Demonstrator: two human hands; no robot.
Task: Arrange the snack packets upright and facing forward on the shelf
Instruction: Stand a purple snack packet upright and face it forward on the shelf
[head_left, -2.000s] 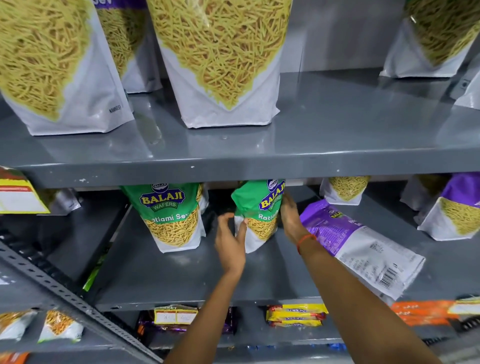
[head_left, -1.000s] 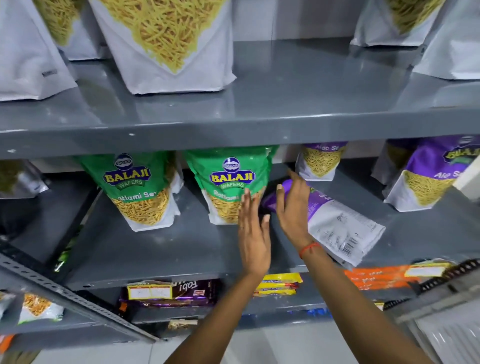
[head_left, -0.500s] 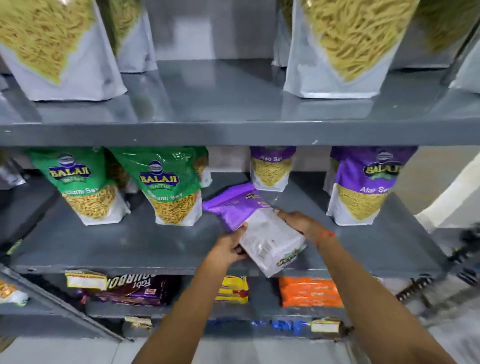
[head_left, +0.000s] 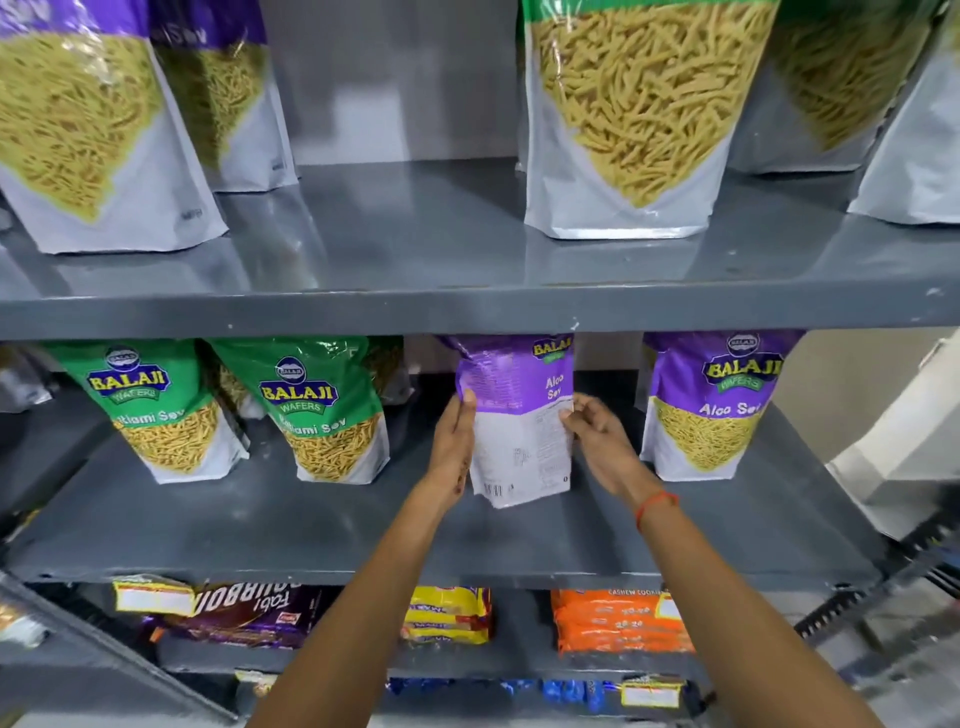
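A purple Aloo Sev packet (head_left: 517, 415) was held upright on the middle shelf (head_left: 332, 525), between the green packets (head_left: 317, 410) and a forward-facing purple packet (head_left: 714, 405), its printed back (barcode and small text) turned outward. It was clasped along its edges, the left hand (head_left: 451, 452) laid flat against one side and the right hand (head_left: 597, 441) pinching the other, each grip closed on it. The step in hand was judged to be the standing-up; a half turn was next called for, so that the front faced forward.

grey shelf (head_left: 311, 525) bearing snack packets (head_left: 322, 410)
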